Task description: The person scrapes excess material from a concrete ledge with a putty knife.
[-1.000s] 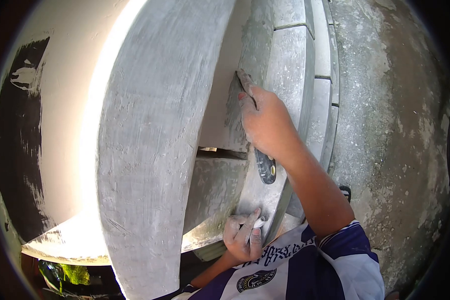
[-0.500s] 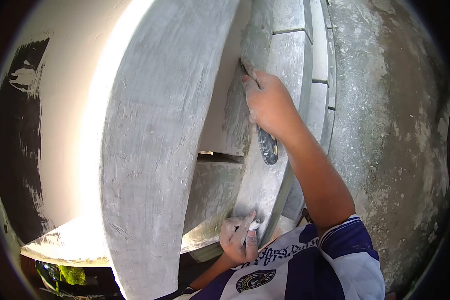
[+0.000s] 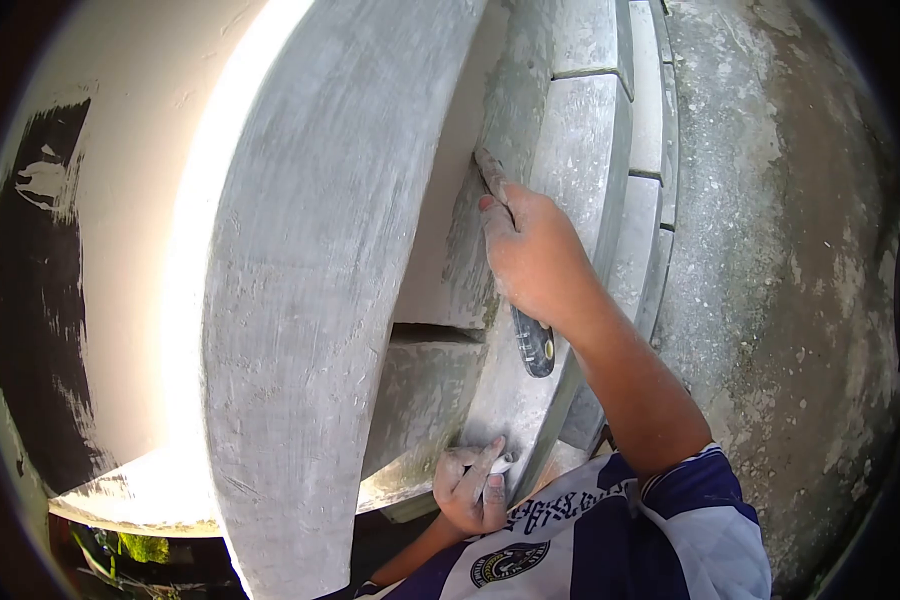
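My right hand [image 3: 535, 250] is closed round a hand tool with a black handle [image 3: 533, 345], whose end has a light-coloured hole. The index finger lies stretched along the tool, which looks like a scraper, though its blade is mostly hidden. The fingertip is against the grey, patchy concrete face [image 3: 465, 235] inside the recess. Lower down, my left hand [image 3: 468, 490] is closed with a small white, tube-like piece [image 3: 503, 463] between the fingers, beside the concrete ledge [image 3: 515, 405]. Both hands are dusted with pale powder.
A broad curved grey slab [image 3: 315, 270] stands left of the recess. A dark slot [image 3: 435, 333] cuts into the recess wall. Stepped concrete ledges [image 3: 645, 215] run along the right, above a rough, stained floor [image 3: 770, 270]. A cream wall [image 3: 135, 250] bears a black painted patch [image 3: 40, 300].
My right hand has moved down the recess, nearer to my body, with the tool in its grip. My left hand stays near the same place, still holding the white piece.
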The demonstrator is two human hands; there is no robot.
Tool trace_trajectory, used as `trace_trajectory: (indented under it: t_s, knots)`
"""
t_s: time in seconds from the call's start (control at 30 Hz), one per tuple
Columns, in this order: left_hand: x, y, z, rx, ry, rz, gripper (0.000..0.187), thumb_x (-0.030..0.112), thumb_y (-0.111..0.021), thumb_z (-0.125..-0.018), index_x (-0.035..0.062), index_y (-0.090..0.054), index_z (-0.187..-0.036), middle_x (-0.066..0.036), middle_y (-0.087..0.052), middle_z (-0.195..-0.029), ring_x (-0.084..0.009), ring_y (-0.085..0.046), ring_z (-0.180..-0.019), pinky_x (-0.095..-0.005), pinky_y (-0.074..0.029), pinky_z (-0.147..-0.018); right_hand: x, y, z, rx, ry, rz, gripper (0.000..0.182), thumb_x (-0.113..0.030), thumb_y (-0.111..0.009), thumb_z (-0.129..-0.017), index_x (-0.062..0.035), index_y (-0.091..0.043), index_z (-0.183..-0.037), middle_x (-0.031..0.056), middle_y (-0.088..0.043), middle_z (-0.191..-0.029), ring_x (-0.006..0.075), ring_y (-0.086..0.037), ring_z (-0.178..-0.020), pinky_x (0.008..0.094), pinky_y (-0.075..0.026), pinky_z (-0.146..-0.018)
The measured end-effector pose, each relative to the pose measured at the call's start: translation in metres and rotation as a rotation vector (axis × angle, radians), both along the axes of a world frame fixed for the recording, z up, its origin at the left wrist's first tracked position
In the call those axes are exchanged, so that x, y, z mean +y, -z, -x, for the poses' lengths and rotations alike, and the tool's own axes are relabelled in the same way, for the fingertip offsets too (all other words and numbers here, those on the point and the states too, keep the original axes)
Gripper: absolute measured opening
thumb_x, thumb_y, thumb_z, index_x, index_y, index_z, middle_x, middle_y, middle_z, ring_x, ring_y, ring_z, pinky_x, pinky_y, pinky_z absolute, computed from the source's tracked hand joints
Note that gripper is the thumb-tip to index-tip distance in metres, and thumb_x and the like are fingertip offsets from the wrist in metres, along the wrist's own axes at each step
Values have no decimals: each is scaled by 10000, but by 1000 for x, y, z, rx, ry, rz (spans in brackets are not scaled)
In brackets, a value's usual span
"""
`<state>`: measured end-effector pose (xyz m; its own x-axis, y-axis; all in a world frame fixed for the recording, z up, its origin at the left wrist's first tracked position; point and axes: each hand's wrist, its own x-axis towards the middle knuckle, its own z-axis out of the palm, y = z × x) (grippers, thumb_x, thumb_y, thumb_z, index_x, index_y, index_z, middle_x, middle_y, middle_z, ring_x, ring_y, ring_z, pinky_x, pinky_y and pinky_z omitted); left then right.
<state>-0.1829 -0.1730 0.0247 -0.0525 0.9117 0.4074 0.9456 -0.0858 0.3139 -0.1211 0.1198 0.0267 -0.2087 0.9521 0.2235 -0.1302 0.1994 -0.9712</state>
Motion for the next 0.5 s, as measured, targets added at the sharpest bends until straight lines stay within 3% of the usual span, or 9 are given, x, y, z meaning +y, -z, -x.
trace_trajectory:
  t_s: [0.1, 0.2, 0.3, 0.4, 0.5]
  knots:
    - [-2, -2, -1, 12, -14, 20, 383, 98, -628, -894, -66, -751, -1217, -166, -628, -900, -295, -603, -782, -369, -503, -736, 8, -44, -36, 117, -298, 417, 374, -215, -537, -1068, 78, -631, -1281, 153, -617, -706, 227, -614, -564, 391, -513, -576]
    - [0, -3, -4, 10, -33, 12, 369, 107, -629, -904, -65, -755, -1205, -167, -630, -894, -295, -604, -781, -370, -502, -733, 8, -47, -43, 15, -335, 348, 420, -163, -488, -1050, 106, -584, -1357, 300, -719, -924, 401, -734, -809, 469, -578, -789]
    - [1, -3, -6, 17, -35, 10, 362, 115, -628, -912, -67, -757, -1198, -167, -628, -888, -297, -604, -779, -369, -501, -730, -7, -27, -24, -73, -206, 136, 423, -158, -492, -1043, 113, -580, -1356, 293, -718, -917, 386, -734, -785, 456, -581, -752]
    - [1, -2, -4, 22, -52, 9, 373, 179, -616, -947, -63, -757, -1194, -180, -634, -895, -300, -620, -787, -366, -502, -735, -2, -33, -30, -2, -236, 223, 428, -153, -500, -1030, 116, -581, -1352, 306, -721, -945, 403, -744, -841, 455, -581, -776]
    - [-2, -2, -8, 13, -66, 2, 366, 157, -620, -936, -64, -759, -1193, -174, -628, -886, -297, -613, -782, -366, -501, -731, 24, -25, -17, 190, -187, 293, 330, -202, -532, -1066, 83, -651, -1182, 206, -655, -760, 296, -639, -619, 424, -529, -651]
